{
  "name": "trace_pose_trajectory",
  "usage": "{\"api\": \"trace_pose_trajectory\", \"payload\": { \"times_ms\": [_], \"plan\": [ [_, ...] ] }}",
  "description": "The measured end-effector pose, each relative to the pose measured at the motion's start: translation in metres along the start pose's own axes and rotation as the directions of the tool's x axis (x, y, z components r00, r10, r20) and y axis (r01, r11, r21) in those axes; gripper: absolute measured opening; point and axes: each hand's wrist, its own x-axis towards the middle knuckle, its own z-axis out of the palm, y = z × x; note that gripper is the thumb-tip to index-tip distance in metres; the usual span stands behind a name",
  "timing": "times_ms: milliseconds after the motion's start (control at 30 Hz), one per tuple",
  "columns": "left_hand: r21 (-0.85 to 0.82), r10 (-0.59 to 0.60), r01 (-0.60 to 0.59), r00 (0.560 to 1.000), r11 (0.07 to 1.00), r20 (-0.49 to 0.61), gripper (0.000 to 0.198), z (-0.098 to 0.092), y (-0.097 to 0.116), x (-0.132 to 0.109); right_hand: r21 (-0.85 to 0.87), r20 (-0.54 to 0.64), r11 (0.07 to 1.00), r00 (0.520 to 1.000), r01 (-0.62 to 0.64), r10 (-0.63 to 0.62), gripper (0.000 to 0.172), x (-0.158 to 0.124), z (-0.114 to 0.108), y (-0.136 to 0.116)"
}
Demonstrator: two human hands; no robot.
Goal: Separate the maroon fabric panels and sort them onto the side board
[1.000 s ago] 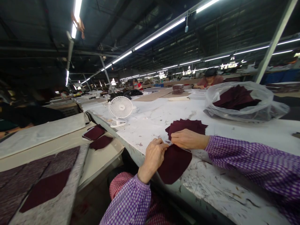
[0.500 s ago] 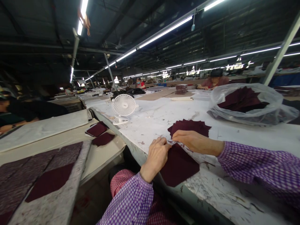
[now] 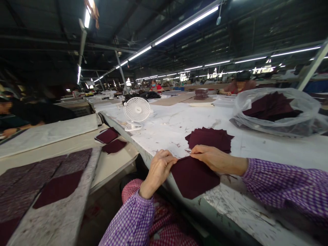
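Observation:
A dark maroon fabric piece (image 3: 196, 179) with cut corners lies at the near edge of the white table, partly over the edge. My left hand (image 3: 161, 167) pinches its upper left corner between thumb and fingers. On the far edge of the same piece, my right hand (image 3: 210, 158) is closed, with thumb and fingertips together. Just behind my right hand sits a fanned stack of maroon fabric pieces (image 3: 210, 137). Whether the held piece is one layer or more, I cannot tell.
A white fan (image 3: 137, 110) stands on the white table (image 3: 164, 124). At the right is a clear plastic bag (image 3: 271, 128) of maroon pieces. More maroon pieces (image 3: 114, 146) lie on the lower left table, beside a board (image 3: 77, 191) with fabric panels. Other people sit farther off.
My left hand has moved left and my right hand slightly right, so they are farther apart. The fabric piece's far edge now shows stretched between them.

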Motion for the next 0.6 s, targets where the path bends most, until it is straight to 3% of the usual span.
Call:
{"api": "trace_pose_trajectory", "payload": {
  "times_ms": [200,300,433,600],
  "plan": [
    [0.077,0.053,-0.053,0.999,0.996,0.001,0.03,-0.003,0.002,-0.003,-0.257,0.117,0.964,0.992,0.065,-0.036,0.055,0.008,-0.005,-0.012],
    [0.032,0.043,-0.043,0.999,0.999,-0.009,0.026,-0.002,0.0,-0.003,-0.383,0.177,0.918,0.984,0.101,-0.034,0.06,0.019,-0.009,-0.021],
    [-0.074,-0.018,0.013,0.998,0.997,-0.067,0.019,-0.003,-0.005,-0.006,-0.418,0.268,0.896,0.963,0.151,-0.037,0.059,0.033,-0.016,-0.029],
    [-0.249,-0.049,0.044,0.999,0.967,-0.018,0.019,-0.011,-0.011,-0.011,-0.418,0.262,0.89,0.962,0.183,-0.075,0.054,0.041,-0.019,-0.036]
  ]
}}
